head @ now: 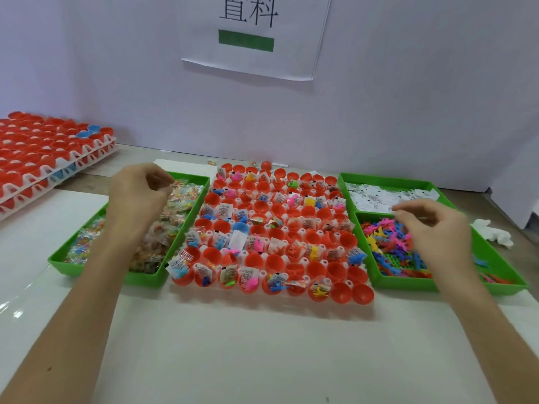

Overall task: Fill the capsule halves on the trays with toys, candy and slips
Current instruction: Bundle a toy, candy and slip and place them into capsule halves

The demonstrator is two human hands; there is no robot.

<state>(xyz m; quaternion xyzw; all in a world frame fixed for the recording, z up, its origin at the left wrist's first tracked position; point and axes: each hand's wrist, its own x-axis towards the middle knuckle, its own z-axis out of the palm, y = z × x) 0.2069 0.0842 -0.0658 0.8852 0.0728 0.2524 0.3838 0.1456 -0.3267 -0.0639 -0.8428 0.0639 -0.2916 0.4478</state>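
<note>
Over candy tray (145, 280), left hand (140, 193), right hand (434, 228) over toys (388, 237)

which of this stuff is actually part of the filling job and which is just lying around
Job:
- capsule halves in the middle
- candy tray under the left hand
- slip tray and toy tray by the right hand
- stacked capsule trays at far left, probably next

Lying about:
- hanging paper sign
- crumpled white wad at right
- loose red capsule behind the filled ones

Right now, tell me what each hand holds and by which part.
The left hand seems to pinch a clear candy packet by its edge. Whether the right hand holds anything cannot be told.
</note>
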